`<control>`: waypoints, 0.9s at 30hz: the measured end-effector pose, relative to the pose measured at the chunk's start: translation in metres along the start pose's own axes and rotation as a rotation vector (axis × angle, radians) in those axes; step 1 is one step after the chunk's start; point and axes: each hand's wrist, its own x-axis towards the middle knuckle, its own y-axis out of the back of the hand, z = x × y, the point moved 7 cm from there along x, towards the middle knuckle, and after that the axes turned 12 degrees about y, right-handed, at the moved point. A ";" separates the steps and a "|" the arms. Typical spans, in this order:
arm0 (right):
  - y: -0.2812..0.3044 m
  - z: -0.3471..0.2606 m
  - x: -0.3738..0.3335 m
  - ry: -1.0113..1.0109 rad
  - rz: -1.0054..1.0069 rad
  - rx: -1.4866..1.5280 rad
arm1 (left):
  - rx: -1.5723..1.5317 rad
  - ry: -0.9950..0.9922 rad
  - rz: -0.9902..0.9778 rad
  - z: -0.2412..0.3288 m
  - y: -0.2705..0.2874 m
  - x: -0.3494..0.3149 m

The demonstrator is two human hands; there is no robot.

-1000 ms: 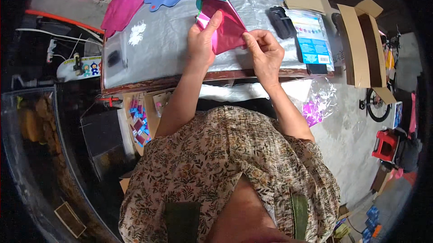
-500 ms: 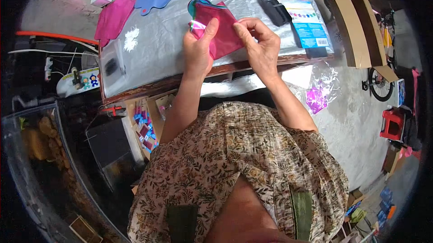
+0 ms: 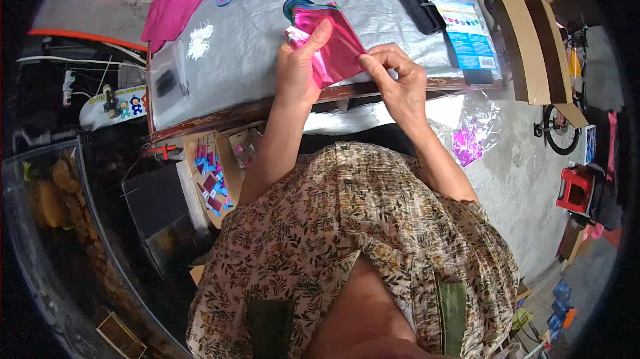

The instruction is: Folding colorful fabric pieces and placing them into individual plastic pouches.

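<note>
Bundle of glossy pink foil (image 3: 340, 42), upper centre of the frame, above the front part of the silver-covered surface (image 3: 247, 46). We see thin layers, with blue and green edges showing at its rounded upper-left end.

Left grip (image 3: 300, 69): closed around the bundle's left side, thumb laid flat across the pink face, remaining fingers mostly hidden behind. Right grip (image 3: 400, 82): thumb and forefinger pinched on the right-hand edge, near the lower-right corner; we cannot tell how many layers lie between them.

Handling, our judgement: very light, soft, limp between supports. The sheen suggests a slick face, so layers may slide over one another; thin film would likely crease or tear if tugged hard at one point. Best hold, we think: a broad thumb-over-fingers clasp along the left side to keep layers together, plus a light fingertip pinch at a free edge or corner on the right.

Orientation: long axis seems to slant from upper left to lower right, though the left thumb covers part of the outline. Rounded, multi-coloured end points to the upper left; one corner points down toward the lower edge of the frame, below the left thumb. Pink face turned up toward us, somewhat tilted. No clear front or back that we can make out.

Nearby: white string pile (image 3: 199, 40) left of the bundle, black case (image 3: 423, 11) to its upper right.
</note>
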 end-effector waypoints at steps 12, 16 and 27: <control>-0.004 0.026 0.036 -0.371 -0.237 0.273 | 0.184 0.012 -0.062 0.006 -0.027 -0.011; -0.005 0.037 0.038 -0.408 -0.055 0.500 | 0.254 -0.031 -0.086 0.014 -0.032 -0.017; 0.023 0.057 0.045 -0.322 0.347 0.776 | 0.221 -0.173 -0.022 0.016 -0.025 -0.030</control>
